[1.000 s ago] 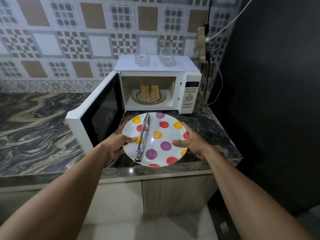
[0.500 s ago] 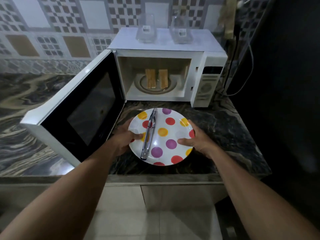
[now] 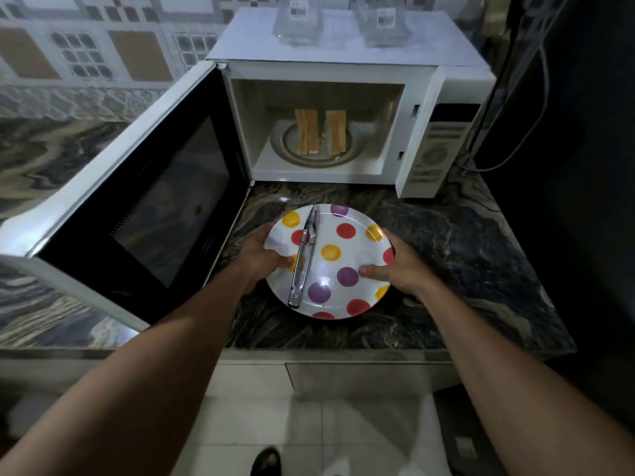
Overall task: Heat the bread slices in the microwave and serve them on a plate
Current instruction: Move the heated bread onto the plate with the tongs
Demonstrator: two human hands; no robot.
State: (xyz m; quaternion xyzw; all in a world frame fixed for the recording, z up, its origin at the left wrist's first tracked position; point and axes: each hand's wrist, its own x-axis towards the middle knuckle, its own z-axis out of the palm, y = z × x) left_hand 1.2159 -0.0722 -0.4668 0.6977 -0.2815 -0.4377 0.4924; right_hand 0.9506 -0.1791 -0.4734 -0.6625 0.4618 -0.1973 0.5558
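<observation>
Gripping plate (image 3: 357,259) between both hands, left (image 3: 258,260), right (image 3: 395,266), tongs (image 3: 303,259) on it

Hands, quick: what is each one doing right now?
Left hand: shut on the plate, left rim.
Right hand: shut on the plate, right rim.

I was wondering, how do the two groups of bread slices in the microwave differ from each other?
The left group of bread slices looks wider, with seams suggesting more slices side by side; the right group of bread slices is narrower. The left group reaches nearer the open door side, the right nearer the control panel. Both are tan, lie lengthwise on the glass turntable, apart, inside the open microwave.
</observation>
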